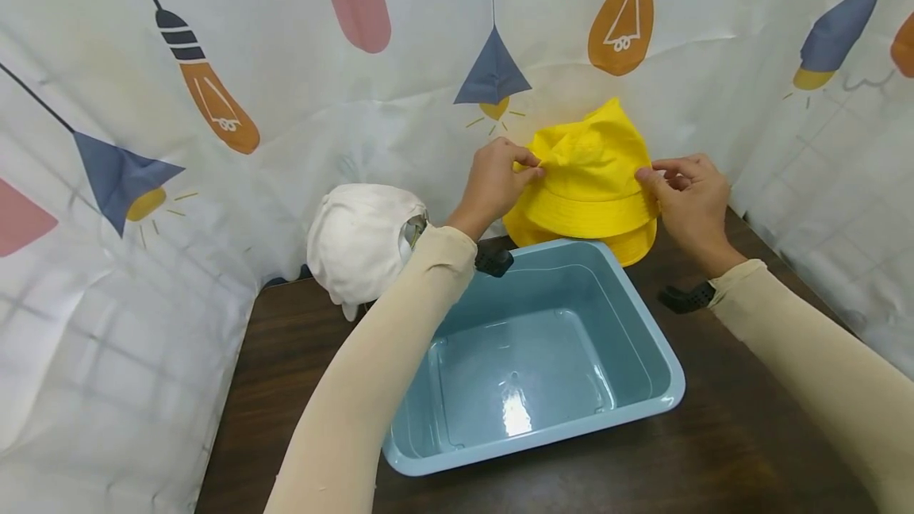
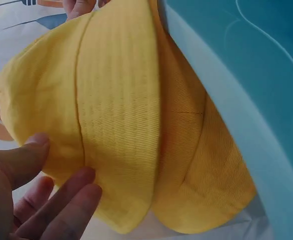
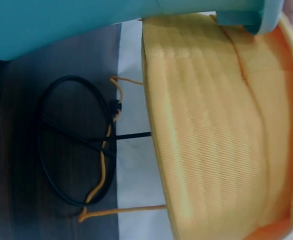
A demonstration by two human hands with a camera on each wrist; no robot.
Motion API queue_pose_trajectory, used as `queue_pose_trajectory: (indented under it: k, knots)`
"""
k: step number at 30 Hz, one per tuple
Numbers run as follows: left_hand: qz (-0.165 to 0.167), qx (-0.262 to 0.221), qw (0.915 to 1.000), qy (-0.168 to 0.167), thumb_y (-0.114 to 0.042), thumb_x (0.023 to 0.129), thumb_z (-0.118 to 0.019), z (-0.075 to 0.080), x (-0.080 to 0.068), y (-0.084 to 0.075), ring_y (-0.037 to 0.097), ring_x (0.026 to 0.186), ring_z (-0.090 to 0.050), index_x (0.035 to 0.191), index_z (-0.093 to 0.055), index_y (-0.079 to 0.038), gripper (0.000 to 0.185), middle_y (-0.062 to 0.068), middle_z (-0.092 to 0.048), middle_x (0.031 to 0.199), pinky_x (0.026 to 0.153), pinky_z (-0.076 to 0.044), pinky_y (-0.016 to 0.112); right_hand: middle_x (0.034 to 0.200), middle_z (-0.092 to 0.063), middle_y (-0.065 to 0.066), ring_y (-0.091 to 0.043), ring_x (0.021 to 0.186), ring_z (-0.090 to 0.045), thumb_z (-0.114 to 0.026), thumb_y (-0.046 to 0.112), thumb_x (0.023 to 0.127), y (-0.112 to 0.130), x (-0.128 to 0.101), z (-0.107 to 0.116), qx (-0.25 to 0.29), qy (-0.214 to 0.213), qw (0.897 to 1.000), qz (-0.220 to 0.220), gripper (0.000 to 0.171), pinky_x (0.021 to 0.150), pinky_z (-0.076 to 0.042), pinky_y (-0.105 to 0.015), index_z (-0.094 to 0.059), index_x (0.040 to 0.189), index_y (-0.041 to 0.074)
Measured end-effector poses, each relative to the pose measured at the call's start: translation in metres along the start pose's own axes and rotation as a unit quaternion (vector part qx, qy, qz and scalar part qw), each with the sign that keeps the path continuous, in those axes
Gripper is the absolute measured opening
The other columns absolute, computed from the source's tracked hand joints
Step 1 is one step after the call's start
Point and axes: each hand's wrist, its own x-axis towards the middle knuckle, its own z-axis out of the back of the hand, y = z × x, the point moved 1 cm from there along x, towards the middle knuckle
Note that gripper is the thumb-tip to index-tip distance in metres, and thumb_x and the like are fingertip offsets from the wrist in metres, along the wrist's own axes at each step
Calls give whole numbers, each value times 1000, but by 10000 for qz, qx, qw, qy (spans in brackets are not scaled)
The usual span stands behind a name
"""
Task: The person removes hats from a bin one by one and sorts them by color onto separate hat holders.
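Both hands pinching plain yellow hat (image 1: pixel 589 173), behind blue tub (image 1: pixel 628 292)

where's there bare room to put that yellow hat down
The blue tub holds nothing. Bare dark table lies right of and before it. Behind the tub it is crowded: yellow hat, white hat, both hands.

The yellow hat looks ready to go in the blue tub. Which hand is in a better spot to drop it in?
Probably the left hand: it pinches the yellow bucket hat by its crown. The right hand only holds the hat's far side, farther from the blue tub.
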Motion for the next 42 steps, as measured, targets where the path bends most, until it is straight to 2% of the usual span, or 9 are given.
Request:
queue_pose_trajectory:
  k: [5,7,9,14,19,26,31,37,42]
  knots:
    - [54,378,9963,765,-36,90,-78,-3,-5,-6,17,108,-55,139,-63,-15,56,3,-58,123,92,-49,28,113,-52,-13,-17,86,-52,-83,43,85,0,-7,11,-769,961,9921,225,66,70,-40,-19,-65,136,5]
    - [0,555,9940,943,-38,88,-80,-5,-6,-9,18,105,-52,144,-56,-16,65,4,-54,124,89,-49,28,113,-51,-16,-21,85,-53,-85,42,83,0,-9,10,-919,1175,9882,338,73,67,-40,-19,-61,139,4]
    - [-38,657,9931,973,-38,87,-82,-8,-6,-12,18,103,-51,145,-53,-16,68,4,-52,125,88,-48,29,112,-51,-16,-24,84,-54,-87,42,81,-1,-9,7,-979,1216,9869,415,76,67,-40,-19,-60,139,3]
    - [54,644,9947,794,-34,87,-82,-15,-4,-14,19,100,-49,146,-50,-15,70,5,-50,124,85,-47,29,110,-52,-17,-26,86,-54,-87,44,80,-2,-6,-4,-1012,1013,9887,445,75,70,-41,-27,-61,137,3]
    - [125,638,9963,566,-30,88,-81,-22,-3,-14,19,98,-50,147,-46,-16,70,6,-49,125,84,-48,28,109,-51,-17,-25,86,-53,-87,44,81,-4,-1,-11,-960,861,9904,501,74,71,-41,-29,-60,137,4]
    - [-103,873,9949,500,-32,88,-81,-25,-6,-15,22,93,-49,142,-49,-19,64,6,-48,117,77,-46,30,112,-51,-18,-25,84,-52,-86,44,81,-3,-4,-5,-1015,913,9895,469,73,69,-40,-26,-62,136,2]
    - [-200,1026,9926,624,-35,90,-79,-20,-9,-13,21,96,-48,139,-52,-19,58,6,-49,115,77,-46,30,109,-53,-17,-22,82,-51,-87,40,82,-4,-8,-2,-912,766,9914,536,65,69,-39,-24,-66,131,2]
    - [-402,782,9955,346,-29,99,-68,-7,-12,-9,18,92,-54,117,-72,-16,23,3,-61,105,79,-48,28,99,-54,-8,-6,81,-48,-80,31,90,-5,-12,4,-397,152,9982,414,39,70,-39,-18,-77,117,4]
    - [-625,1007,9925,308,-28,99,-68,0,-14,-4,16,90,-55,111,-79,-17,20,1,-62,101,77,-50,27,91,-53,4,-3,80,-48,-82,29,88,-1,-11,11,57,-113,9991,400,29,65,-39,-17,-82,105,5]
